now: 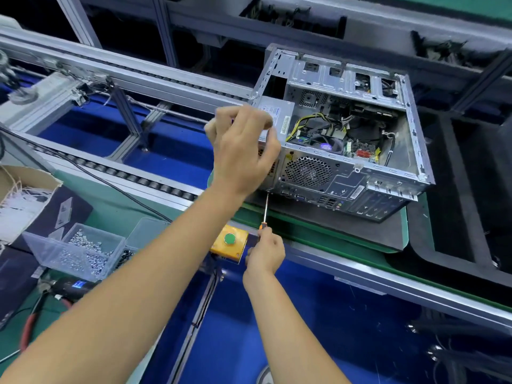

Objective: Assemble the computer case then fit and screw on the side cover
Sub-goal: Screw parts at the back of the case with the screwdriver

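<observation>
Item: computer case (343,173), steel, lying on its side w/ open side facing up, side cover not fitted; sits on dark pad (346,231) on green-edged pallet (304,231) at the conveyor line. Interior visible: power supply (277,113) at the near-left corner, yellow/black cable bundle (318,123), board w/ components below. Rear panel faces the person, w/ round fan grille (308,171) and I/O ports. Left hand (243,151): raised over the case's near-left corner by the power supply, fingers curled together at the tips; whether it pinches anything can't be told, view is blurred there. Right hand (266,252): clasped around the handle of a screwdriver (265,209), orange collar showing above the fist, shaft pointing up w/ tip meeting the bottom-left edge of the rear panel. Nearby: yellow box w/ green push button (229,238), just left of the right hand. Clear plastic bin (74,250) full of silver screws, far left on the bench. Red-handled pliers (33,322) near the bottom-left. Open cardboard box (25,195) at the left edge. Roller conveyor rail (110,170) running behind the left arm.
</observation>
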